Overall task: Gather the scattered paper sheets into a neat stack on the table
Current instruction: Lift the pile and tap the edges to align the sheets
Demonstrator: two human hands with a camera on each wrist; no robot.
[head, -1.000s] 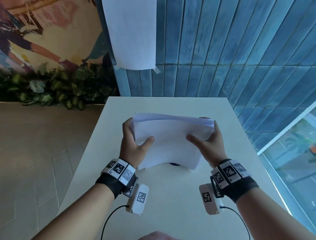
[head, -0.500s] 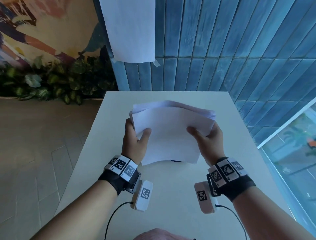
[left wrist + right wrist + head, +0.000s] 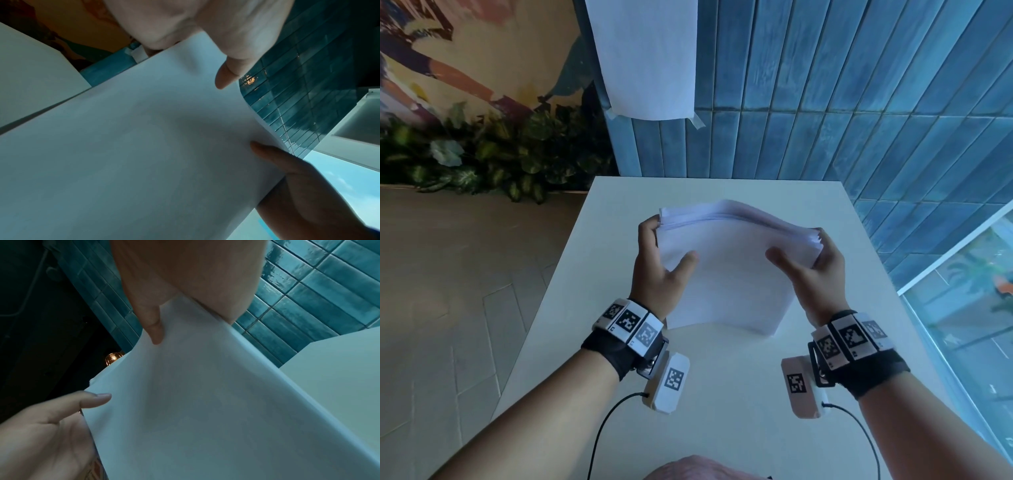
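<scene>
A: Big white table [image 3: 722,394] fills the middle, set against a blue tiled wall [image 3: 859,85] with a white sheet [image 3: 647,58] taped to it, and leafy plants [image 3: 493,150] off to the left.

B: And above that tabletop, the stack of paper sheets [image 3: 726,274], held up at a tilt, its far edge raised. I can't tell whether the near edge touches the table.

A: Left hand [image 3: 654,270] grips the stack's left side: thumb lying on the top sheet, fingers curled round the far corner.

B: Right hand [image 3: 815,274] mirrors it on the right side, thumb on top, fingers wrapped underneath and out of sight. The sheet edges there are slightly stepped.

A: From the left wrist view, both thumbs press flat on the top sheet.

B: Black wrist straps [image 3: 616,353] carry checkered marker blocks, with cables trailing down.
</scene>
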